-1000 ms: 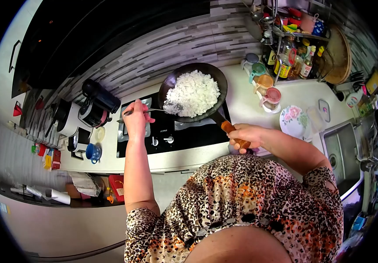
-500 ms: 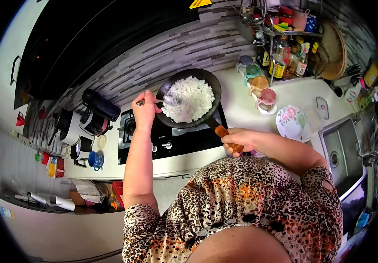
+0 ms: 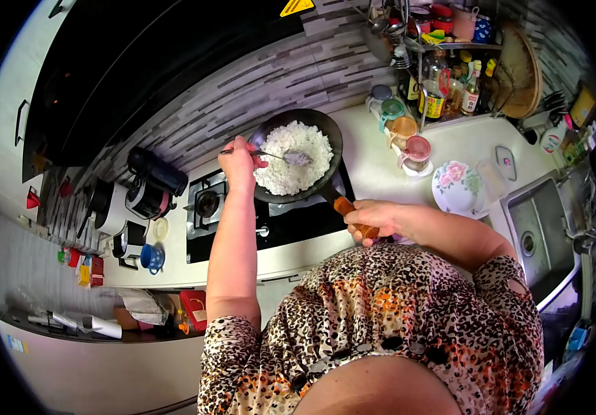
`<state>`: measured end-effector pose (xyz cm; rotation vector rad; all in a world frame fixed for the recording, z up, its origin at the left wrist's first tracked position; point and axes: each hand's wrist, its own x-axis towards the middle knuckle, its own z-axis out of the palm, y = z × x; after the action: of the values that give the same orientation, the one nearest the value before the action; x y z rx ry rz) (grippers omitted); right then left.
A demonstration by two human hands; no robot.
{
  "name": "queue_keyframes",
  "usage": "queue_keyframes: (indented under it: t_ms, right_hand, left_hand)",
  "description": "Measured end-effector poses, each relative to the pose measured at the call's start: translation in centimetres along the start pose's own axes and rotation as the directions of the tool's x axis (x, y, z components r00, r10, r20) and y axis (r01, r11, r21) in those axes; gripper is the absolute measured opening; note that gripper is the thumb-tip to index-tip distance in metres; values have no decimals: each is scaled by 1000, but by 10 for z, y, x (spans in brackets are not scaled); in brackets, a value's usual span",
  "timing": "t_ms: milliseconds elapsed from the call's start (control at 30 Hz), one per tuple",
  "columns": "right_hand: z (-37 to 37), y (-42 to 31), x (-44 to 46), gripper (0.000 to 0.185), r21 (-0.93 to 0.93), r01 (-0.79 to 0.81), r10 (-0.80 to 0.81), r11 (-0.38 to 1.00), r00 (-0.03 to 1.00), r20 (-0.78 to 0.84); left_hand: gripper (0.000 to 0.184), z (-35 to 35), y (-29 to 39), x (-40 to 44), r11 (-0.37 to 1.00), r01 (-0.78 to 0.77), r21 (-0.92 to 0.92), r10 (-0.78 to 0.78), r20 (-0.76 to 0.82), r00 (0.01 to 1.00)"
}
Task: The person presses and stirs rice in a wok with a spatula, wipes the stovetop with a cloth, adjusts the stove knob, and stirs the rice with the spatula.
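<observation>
A dark wok is heaped with white rice and sits over the stove. My left hand is closed around the handle of a metal spoon, above the wok's left rim. The spoon's bowl rests on the rice, right of the middle of the heap. My right hand grips the wok's wooden handle at the near right side. Part of that handle is hidden by my fingers.
Black gas stove with a bare burner on the left. Lidded jars, a flowered plate and a sink are to the right. A bottle rack stands behind. A blue cup and appliances are at left.
The spoon's bowl has moved right across the rice and shows more clearly. My left hand has shifted slightly right. The whole view has shifted a little; my right hand keeps its hold.
</observation>
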<state>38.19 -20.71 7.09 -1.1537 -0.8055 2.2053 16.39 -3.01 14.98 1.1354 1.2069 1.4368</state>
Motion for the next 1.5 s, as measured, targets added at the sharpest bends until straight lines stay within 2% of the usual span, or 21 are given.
queue_keyframes:
  t_ms: [133, 233, 333, 400, 500, 600, 633, 700, 867, 933, 1100, 1167, 1333, 1367, 1433, 1500]
  right_hand:
    - [2, -4, 0, 11, -10, 2, -1, 1000, 1000, 6]
    - [4, -4, 1, 12, -23, 6, -6, 1000, 1000, -10]
    - [7, -5, -4, 12, 10, 5, -4, 1000, 998, -59]
    - [1, -1, 1, 12, 14, 3, -2, 1000, 1000, -30]
    - [1, -1, 2, 12, -1, -6, 6, 1000, 1000, -5]
    - [4, -6, -3, 12, -24, -5, 5, 1000, 1000, -9]
    - [5, -6, -4, 11, -32, 1, -1, 999, 1000, -1]
    - [7, -6, -5, 10, -26, -4, 3, 1000, 1000, -10]
    - [6, -6, -1, 10, 11, -11, 11, 1000, 1000, 2]
    - [8, -7, -4, 11, 5, -3, 3, 1000, 1000, -14]
    - [8, -7, -3, 14, 29, -17, 17, 999, 1000, -4]
    - [10, -7, -3, 15, 11, -6, 7, 1000, 1000, -25]
    - [10, -10, -4, 16, 13, -25, 25, 1000, 1000, 2]
    - [11, -11, -5, 16, 14, -25, 25, 1000, 1000, -12]
    - [7, -8, -2, 16, 9, -28, 28, 1000, 1000, -2]
    - [6, -9, -2, 16, 5, -21, 21, 1000, 1000, 3]
  left_hand:
    - [30, 0, -3, 3, 999, -43, -31, 41, -54, 998]
    - [24, -19, 20, 3, 986, -64, 154, 56, 55, 997]
    - [28, -25, 53, -7, 964, -17, 267, -2, 73, 997]
    - [27, -28, 57, -8, 952, 6, 307, -30, 74, 997]
    - [23, -26, 36, 0, 980, 95, 172, -108, 69, 992]
    - [22, -18, 15, 6, 991, 137, 0, -137, -45, 990]
    - [22, -15, 10, 7, 990, 139, -5, -139, -45, 989]
    - [22, -12, -1, 8, 977, 90, -192, -114, -117, 987]
    - [23, -12, 2, 4, 974, 42, -221, -79, -162, 984]
    - [23, -17, 5, 2, 994, 70, -87, -77, -83, 994]
    - [25, -23, 14, -4, 983, 155, -102, -160, -37, 986]
    - [26, -33, 34, -9, 984, 142, 105, -147, 47, 988]
    - [37, -47, 79, -23, 895, -104, 435, 38, 158, 987]
    - [37, -49, 82, -24, 894, -101, 436, 39, 147, 988]
    - [36, -52, 85, -26, 822, -212, 528, 106, 223, 969]
    - [36, -53, 86, -32, 798, -248, 550, 118, 261, 958]
